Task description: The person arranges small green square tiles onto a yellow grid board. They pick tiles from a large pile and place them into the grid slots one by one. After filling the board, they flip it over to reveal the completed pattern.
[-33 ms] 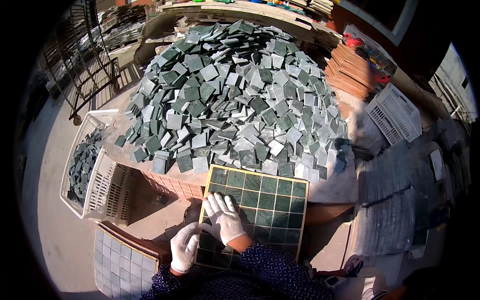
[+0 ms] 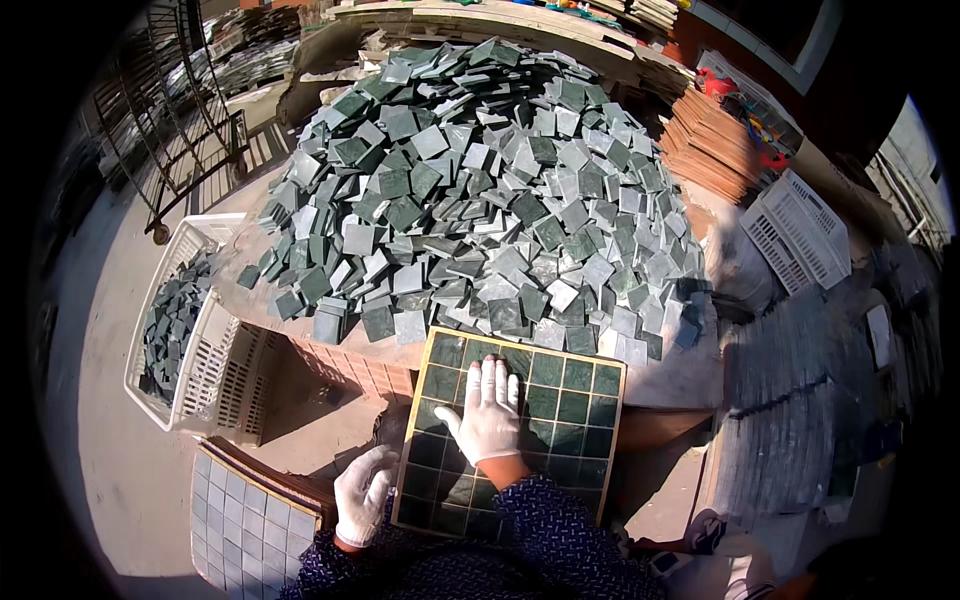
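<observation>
My right hand (image 2: 487, 412), in a white glove with bare fingertips, lies flat on the dark green square tiles (image 2: 573, 408). Its fingers point away from me and the thumb sticks out left. The tiles sit in rows inside a shallow tray with a yellowish wooden rim (image 2: 620, 412), tilted at the near edge of the table. Just left of the tray's lower corner is my left hand (image 2: 362, 497), also gloved. Its fingers are loosely bent, with the thumb apart and nothing visible in them. A large heap of loose grey-green tiles (image 2: 450, 200) rises beyond the tray.
On the left, a white plastic crate (image 2: 205, 375) holds small dark tiles. Below it stands a stack topped by a sheet of grey tiles (image 2: 235, 520). To the right are brown boards (image 2: 710, 145), another white crate (image 2: 797, 232) and wrapped stacks (image 2: 770, 440). A metal rack (image 2: 170, 130) stands far left.
My right hand has moved right from the tray's left side to the middle of the tiles and turned to point straight ahead. My left hand is now apart from it, slightly lower left.
</observation>
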### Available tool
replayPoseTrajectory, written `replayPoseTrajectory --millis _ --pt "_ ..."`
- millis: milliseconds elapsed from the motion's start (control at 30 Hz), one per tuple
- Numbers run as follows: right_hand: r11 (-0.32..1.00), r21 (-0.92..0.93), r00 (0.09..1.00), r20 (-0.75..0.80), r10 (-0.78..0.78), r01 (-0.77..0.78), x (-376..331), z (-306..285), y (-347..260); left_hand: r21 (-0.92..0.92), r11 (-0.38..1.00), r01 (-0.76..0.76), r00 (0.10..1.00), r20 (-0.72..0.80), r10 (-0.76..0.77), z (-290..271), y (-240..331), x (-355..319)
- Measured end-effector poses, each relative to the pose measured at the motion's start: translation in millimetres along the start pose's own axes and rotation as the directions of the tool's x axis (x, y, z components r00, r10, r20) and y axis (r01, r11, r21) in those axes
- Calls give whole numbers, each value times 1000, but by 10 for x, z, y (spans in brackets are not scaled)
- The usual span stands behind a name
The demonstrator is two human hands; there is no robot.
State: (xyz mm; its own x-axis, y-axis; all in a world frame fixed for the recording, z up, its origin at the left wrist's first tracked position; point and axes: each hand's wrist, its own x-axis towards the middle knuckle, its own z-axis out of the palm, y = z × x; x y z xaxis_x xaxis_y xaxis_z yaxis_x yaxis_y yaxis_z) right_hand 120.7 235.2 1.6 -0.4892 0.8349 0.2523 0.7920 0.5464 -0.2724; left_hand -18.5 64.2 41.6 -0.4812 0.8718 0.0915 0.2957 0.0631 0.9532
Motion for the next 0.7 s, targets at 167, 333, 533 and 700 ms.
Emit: replayPoseTrajectory --millis 167,333,533,700 --pt "988 -97 992 -42 116 -120 70 76 170 -90 986 139 989 -31 -142 -109 -220 -108" --pt "996 -13 994 51 93 -92 431 259 -122 -73 992 102 995 3 -102 92 -166 -109" --pt "962 130 957 135 -256 239 423 393 -497 -44 998 45 999 4 -44 77 -92 -91" --pt "947 154 949 100 -299 282 -498 123 -255 -144 978 149 989 25 -147 -47 -223 -118"
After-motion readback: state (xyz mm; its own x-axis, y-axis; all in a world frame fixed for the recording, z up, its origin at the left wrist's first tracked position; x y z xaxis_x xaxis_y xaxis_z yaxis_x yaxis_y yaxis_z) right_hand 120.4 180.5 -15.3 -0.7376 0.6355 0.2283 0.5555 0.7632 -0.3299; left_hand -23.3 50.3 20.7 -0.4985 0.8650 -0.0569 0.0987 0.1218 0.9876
